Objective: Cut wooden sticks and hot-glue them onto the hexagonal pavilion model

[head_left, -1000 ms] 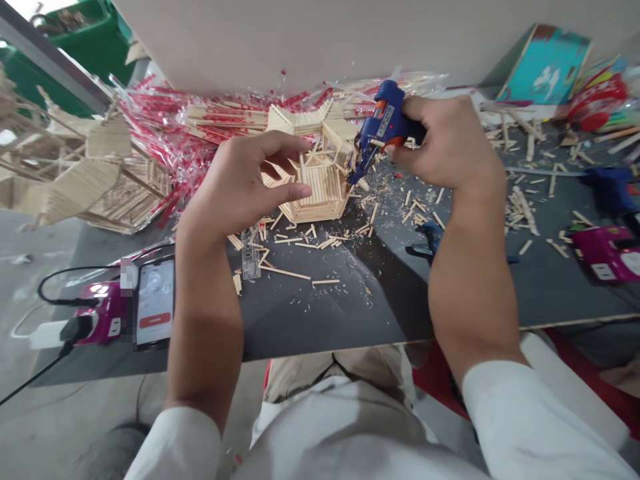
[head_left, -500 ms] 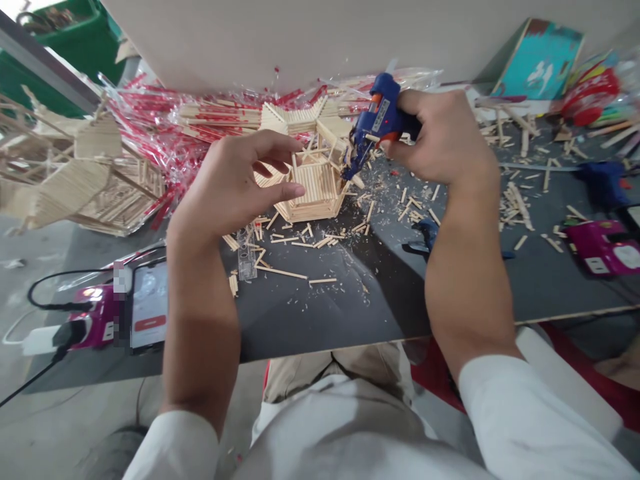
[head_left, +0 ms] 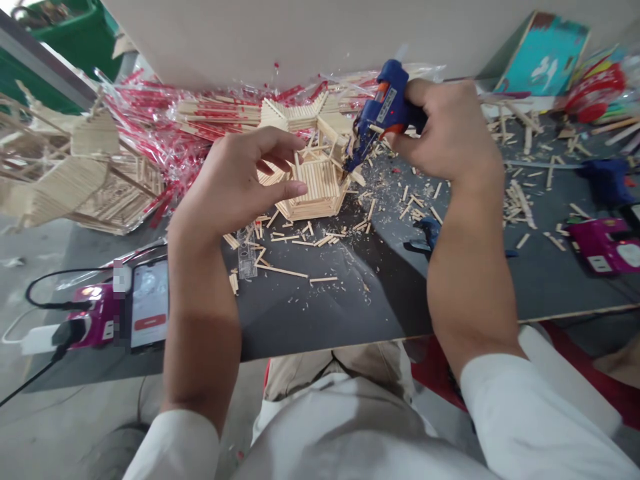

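Hexagonal model of pale wooden sticks (head_left: 315, 193): stands on a dark grey board (head_left: 350, 300) straight ahead of me, to the left of and below my right-hand grip.
Surroundings: clear plastic packs of red-marked sticks (head_left: 150, 127) lie beyond the model. A black-cased phone (head_left: 149, 303) and a magenta plug-in box (head_left: 95, 313) sit near the board's left end. Loose stick pieces (head_left: 295, 263) scatter in front of the model.
Left hand (head_left: 235, 177): open, fingers loosely spread, over the model's near side; I cannot tell whether they touch it.
Right hand (head_left: 450, 130): closed firmly around a blue hot glue gun (head_left: 383, 110), its long axis slanting down and left.
Gun tip (head_left: 346, 175): at the model's right side, nearer than either hand; touching or just beside it, I cannot tell.
Change: since the earlier view, the gun leans slightly more upright; my left hand looks much the same.
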Available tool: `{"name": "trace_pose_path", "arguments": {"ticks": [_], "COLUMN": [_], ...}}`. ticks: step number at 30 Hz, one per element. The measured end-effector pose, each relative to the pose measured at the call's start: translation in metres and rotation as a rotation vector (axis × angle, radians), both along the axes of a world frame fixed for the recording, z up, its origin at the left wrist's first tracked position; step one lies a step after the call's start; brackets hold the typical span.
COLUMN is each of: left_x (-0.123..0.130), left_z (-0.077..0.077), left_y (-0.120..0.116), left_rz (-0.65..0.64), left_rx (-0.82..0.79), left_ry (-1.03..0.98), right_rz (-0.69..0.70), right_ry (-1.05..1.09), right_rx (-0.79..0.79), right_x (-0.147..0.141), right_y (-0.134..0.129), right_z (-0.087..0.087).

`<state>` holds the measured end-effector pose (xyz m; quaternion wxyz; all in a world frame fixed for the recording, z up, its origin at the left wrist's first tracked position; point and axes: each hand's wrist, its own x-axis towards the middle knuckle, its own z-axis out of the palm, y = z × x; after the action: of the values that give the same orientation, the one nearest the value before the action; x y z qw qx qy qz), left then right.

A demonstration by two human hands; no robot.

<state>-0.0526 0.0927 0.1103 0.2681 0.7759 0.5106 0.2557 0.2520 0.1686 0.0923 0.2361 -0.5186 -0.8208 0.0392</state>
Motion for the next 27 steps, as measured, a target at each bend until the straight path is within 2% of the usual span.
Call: {"name": "trace_pose_path", "arguments": {"ticks": [10,15,21,27], "left_x": [-0.0002,-0.0001,-0.0008,0.0009], "left_z": [-0.0009,-0.0009,-0.0081,-0.0086], "left_y": [0.0004,0.0002,0.006,0.0059], "left_rz": [-0.009,-0.036,-0.043,-0.056], "left_rx": [0.03,0.055,0.091,0.108], "left_ry": [-0.008,0.006,-0.026,-0.017], "right_rz": [-0.005,-0.005,-0.031,-0.067], "right_ry": [0.028,0.022,-0.013,-0.042], "right_rx": [-0.007,0.043,0.093,0.096], "right_x": [-0.0006,-0.0012,-0.0041,-0.0049], "right_y": [-0.0008,0.0012,0.0027,-0.0009], "right_z": [-0.0009,-0.0023,-0.0022,0.0012]}}
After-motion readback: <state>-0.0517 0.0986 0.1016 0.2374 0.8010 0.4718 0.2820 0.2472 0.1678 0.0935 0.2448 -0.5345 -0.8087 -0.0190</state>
